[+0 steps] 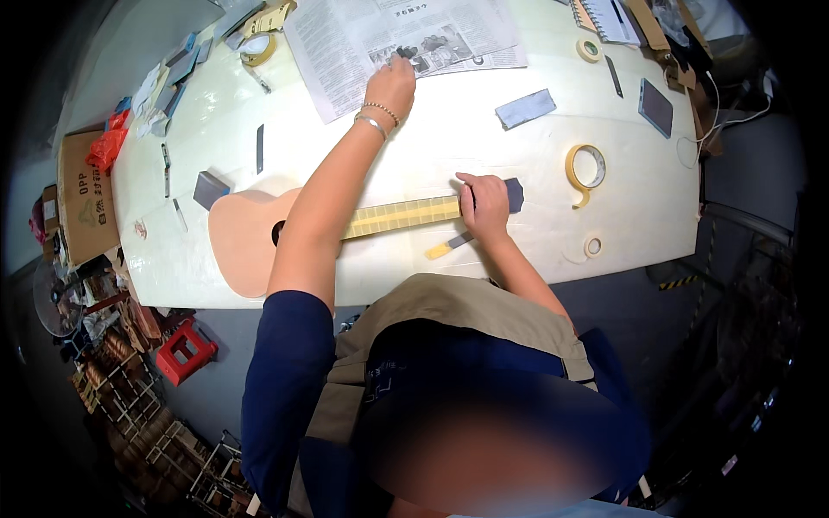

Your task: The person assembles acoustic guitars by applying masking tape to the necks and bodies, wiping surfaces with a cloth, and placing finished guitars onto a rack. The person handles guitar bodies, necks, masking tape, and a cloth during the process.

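A small unfinished ukulele (246,237) lies on the table with its pale wooden body to the left. Yellow tape covers its fretboard, and its dark headstock (515,195) points right. My right hand (488,205) is closed round the neck just below the headstock. My left hand (391,89) reaches across the body to the far side, over a newspaper (328,73). Its fingers are drawn together at a small dark spot on the printed page; what they hold, if anything, cannot be made out. My left forearm hides part of the body and the sound hole.
Right of the ukulele lie a yellow tape roll (587,168), a smaller roll (592,247) and a phone (655,108). A grey-blue block (525,110) is beyond the neck. A yellow-and-grey brush-like tool (449,246) lies below it. A cardboard box (86,203) stands left.
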A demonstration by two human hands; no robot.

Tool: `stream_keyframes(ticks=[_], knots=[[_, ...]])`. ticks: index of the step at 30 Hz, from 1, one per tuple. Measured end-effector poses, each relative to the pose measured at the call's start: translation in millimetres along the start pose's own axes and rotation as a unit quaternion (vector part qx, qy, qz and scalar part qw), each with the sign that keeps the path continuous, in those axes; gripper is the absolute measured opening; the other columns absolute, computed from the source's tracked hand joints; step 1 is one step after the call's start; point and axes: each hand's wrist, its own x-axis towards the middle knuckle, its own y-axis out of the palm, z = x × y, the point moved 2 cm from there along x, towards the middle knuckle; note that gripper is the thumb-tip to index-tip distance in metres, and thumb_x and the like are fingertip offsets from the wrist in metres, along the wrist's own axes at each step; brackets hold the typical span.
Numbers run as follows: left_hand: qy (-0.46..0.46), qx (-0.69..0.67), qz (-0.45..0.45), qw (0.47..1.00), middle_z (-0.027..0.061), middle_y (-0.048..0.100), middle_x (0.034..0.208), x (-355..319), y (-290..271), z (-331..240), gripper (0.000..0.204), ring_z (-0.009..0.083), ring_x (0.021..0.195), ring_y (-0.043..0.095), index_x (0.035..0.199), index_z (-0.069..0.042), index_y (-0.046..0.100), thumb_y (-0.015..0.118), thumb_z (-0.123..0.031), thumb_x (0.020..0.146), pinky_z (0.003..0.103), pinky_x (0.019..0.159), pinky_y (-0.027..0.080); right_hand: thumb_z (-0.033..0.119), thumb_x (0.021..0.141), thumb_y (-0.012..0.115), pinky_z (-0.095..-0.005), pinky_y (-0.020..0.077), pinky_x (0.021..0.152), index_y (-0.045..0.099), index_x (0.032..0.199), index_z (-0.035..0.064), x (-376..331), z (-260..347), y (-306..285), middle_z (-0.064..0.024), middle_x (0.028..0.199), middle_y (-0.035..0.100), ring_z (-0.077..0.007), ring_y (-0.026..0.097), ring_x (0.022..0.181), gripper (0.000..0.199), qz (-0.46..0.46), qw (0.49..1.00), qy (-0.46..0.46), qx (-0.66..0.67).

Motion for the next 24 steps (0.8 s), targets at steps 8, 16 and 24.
stream_keyframes(ticks=[8, 16, 24], knots=[[0.062, 0.046, -0.037, 0.996, 0.0128, 0.056, 0.081, 5.2, 14.5, 21.3, 0.006, 0.0244, 0.070, 0.062, 0.077, 0.001, 0.062, 0.059, -0.002, 0.073, 0.035, 0.057, 0.055, 0.006, 0.077, 0.056, -0.0376, 0.0420, 0.076, 0.064, 0.090, 0.0057, -1.0, 0.4, 0.5, -0.0076, 0.074, 0.058, -0.0253, 0.056, 0.072, 0.015, -0.020, 1.000, 0.005, 0.000], [-0.058, -0.017, 0.006, 0.998, 0.0136, 0.061, 0.087, 12.1, -2.0, 47.3, 0.010, 0.0285, 0.075, 0.064, 0.078, -0.003, 0.063, 0.063, -0.012, 0.077, 0.037, 0.063, 0.053, 0.006, 0.078, 0.057, -0.0372, 0.0414, 0.077, 0.064, 0.090, 0.0060, 0.6, 0.9, 1.7, -0.0077, 0.073, 0.059, -0.0251, 0.056, 0.073, 0.014, -0.011, 1.000, 0.006, 0.000], [-0.181, -0.200, 0.099, 0.958, 0.0096, 0.063, 0.065, 15.2, -23.6, 56.3, 0.032, 0.0246, 0.062, 0.060, 0.069, -0.008, 0.068, 0.075, -0.040, 0.070, 0.036, 0.059, 0.046, 0.007, 0.079, 0.057, -0.0367, 0.0407, 0.077, 0.064, 0.090, 0.0061, -0.7, 1.0, 1.3, -0.0069, 0.073, 0.059, -0.0249, 0.056, 0.072, 0.013, -0.019, 1.000, 0.003, -0.011]])
